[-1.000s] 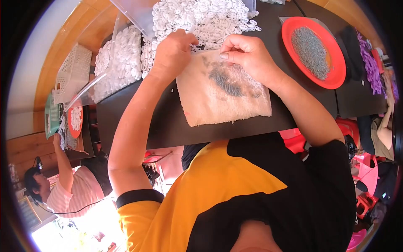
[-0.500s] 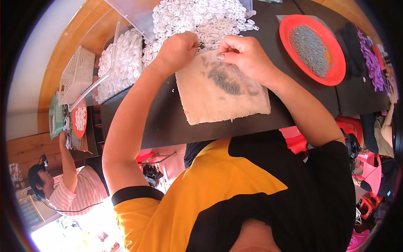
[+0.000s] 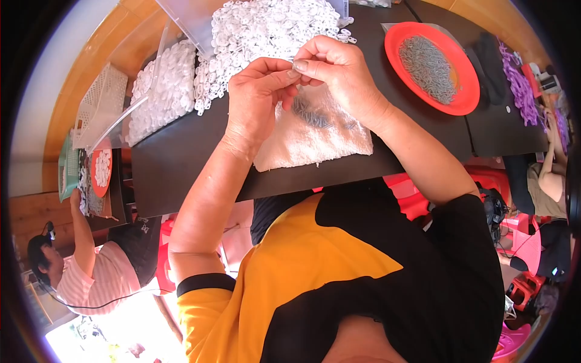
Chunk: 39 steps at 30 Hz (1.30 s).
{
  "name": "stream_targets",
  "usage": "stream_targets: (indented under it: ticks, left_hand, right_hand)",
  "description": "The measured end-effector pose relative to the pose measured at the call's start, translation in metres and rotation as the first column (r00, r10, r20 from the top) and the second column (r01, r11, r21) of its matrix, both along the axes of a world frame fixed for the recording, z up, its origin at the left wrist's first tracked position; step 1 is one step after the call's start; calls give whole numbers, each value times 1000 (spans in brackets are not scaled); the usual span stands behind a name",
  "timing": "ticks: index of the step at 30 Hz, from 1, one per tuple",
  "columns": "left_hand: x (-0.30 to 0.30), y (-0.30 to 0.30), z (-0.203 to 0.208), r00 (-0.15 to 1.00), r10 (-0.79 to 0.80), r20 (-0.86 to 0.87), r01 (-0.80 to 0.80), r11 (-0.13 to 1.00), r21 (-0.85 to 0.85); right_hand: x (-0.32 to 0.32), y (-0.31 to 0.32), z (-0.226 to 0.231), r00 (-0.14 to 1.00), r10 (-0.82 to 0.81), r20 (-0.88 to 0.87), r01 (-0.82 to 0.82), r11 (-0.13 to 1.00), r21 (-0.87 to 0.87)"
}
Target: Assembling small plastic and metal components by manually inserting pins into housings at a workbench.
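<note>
My left hand [image 3: 260, 100] and my right hand [image 3: 339, 75] meet above a cream cloth [image 3: 315, 145], fingertips pinched together. Whatever they hold between them is too small to make out. Beneath the hands, a patch of small grey metal pieces [image 3: 311, 115] lies on the cloth, partly hidden by my fingers. Just beyond is a heap of small white oval pieces with holes [image 3: 266, 30], spilling from a clear plastic bin [image 3: 184, 21]. On the right, a red plate [image 3: 469, 100] carries many more thin grey metal pieces [image 3: 430, 69].
At the left are another mass of white pieces [image 3: 162, 91], a white perforated basket [image 3: 100, 103] and a green basket [image 3: 68, 166]. A co-worker [image 3: 100, 269] reaches toward a red dish [image 3: 95, 181]. Purple items [image 3: 519, 85] lie at the far right of the dark table [image 3: 181, 175].
My left hand has turned and come to my right fingertips; the two were apart before. Both hands now meet over the cloth's far edge. The whole view has shifted slightly.
</note>
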<state>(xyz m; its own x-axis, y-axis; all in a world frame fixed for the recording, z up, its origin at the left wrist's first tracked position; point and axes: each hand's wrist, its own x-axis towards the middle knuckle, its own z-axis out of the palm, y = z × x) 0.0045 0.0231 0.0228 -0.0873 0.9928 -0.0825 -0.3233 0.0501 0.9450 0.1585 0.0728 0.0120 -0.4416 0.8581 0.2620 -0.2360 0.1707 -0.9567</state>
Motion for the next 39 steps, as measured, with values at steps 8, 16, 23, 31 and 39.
stream_targets:
  ticks: [8,16,23,31,39]
  left_hand:
    - [-9,-9,-4,999,-32,-34,32,999,-2]
    - [-14,-12,-17,989,4,150,-2,1000,-8]
    - [-12,-15,-17,997,-22,75,24,1000,-15]
    - [-12,-14,-18,997,-1,81,2,1000,-18]
    - [-11,-15,-18,990,36,134,-34,999,-21]
  right_hand:
    - [-2,-2,1,999,35,40,-38,997,70]
    - [-3,-1,-12,949,-182,257,53,896,440]
    - [-5,-3,-12,939,-233,251,57,830,555]
    - [-4,-4,-12,939,-237,251,65,835,546]
    - [-4,-7,-10,938,-249,242,81,835,544]
